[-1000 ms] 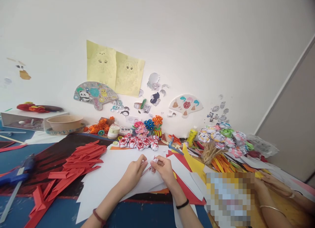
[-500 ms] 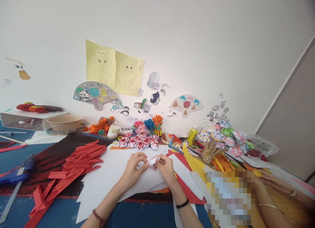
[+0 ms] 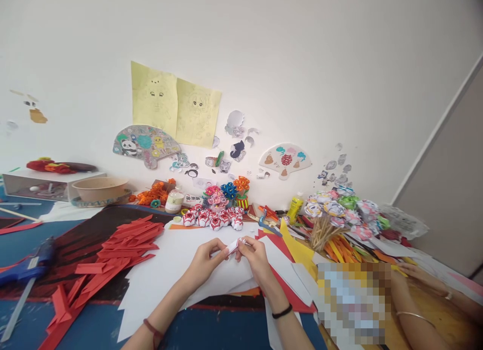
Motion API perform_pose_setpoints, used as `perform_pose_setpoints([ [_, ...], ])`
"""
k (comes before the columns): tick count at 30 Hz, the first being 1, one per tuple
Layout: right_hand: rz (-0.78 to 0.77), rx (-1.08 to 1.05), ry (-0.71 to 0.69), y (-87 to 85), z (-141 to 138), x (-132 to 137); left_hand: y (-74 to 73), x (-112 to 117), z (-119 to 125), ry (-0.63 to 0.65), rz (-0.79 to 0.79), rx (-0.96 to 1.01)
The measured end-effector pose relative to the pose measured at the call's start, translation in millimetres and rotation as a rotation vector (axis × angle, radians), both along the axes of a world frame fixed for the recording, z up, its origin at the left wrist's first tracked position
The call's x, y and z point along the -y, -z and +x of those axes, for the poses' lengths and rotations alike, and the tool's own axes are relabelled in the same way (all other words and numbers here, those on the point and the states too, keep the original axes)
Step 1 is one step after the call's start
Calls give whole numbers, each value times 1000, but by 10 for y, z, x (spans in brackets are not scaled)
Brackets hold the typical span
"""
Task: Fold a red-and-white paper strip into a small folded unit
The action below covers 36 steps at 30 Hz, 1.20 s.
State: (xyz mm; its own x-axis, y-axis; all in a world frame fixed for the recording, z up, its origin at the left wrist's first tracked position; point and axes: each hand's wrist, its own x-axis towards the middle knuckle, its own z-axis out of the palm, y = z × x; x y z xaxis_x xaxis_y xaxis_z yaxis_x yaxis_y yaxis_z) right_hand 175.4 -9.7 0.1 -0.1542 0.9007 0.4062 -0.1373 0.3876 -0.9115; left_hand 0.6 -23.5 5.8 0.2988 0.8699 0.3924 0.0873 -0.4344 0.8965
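Between my two hands is a small folded paper piece point(image 3: 234, 246), white with red edges, held above white paper sheets point(image 3: 166, 274). My left hand point(image 3: 208, 257) pinches its left end between thumb and fingers. At the other end, my right hand point(image 3: 253, 254) is closed on the piece and covers part of it. Just beyond the hands stand several red-and-white paper flowers point(image 3: 215, 220). To the left lies a heap of folded red paper strips point(image 3: 126, 244).
A blue glue gun point(image 3: 32, 262) lies at the left. Rolled paper flowers on sticks point(image 3: 332, 209), a yellow bottle point(image 3: 295, 208) and orange strips point(image 3: 341, 250) are at the right, near another person's hand point(image 3: 422, 274). A round bowl point(image 3: 100, 188) sits at the back left.
The paper piece has tilted between my fingers, and its red edge shows more. My left fingers have closed in on its end. The other person's hand has shifted slightly.
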Motion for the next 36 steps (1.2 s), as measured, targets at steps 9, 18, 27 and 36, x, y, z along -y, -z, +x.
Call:
perform_pose_setpoints([
  [9, -52, -16, -121, 18, 19, 13, -25, 46, 0, 8, -191, 103],
  [18, 66, 74, -105, -1, 31, 20, 5, 54, 10, 181, -367, 284],
  [27, 9, 26, -104, 65, -26, 21, -25, 89, 19, 198, -403, 295],
  [36, -33, 16, -29, 96, -40, -3, 5, 88, 59, 179, -409, 264],
])
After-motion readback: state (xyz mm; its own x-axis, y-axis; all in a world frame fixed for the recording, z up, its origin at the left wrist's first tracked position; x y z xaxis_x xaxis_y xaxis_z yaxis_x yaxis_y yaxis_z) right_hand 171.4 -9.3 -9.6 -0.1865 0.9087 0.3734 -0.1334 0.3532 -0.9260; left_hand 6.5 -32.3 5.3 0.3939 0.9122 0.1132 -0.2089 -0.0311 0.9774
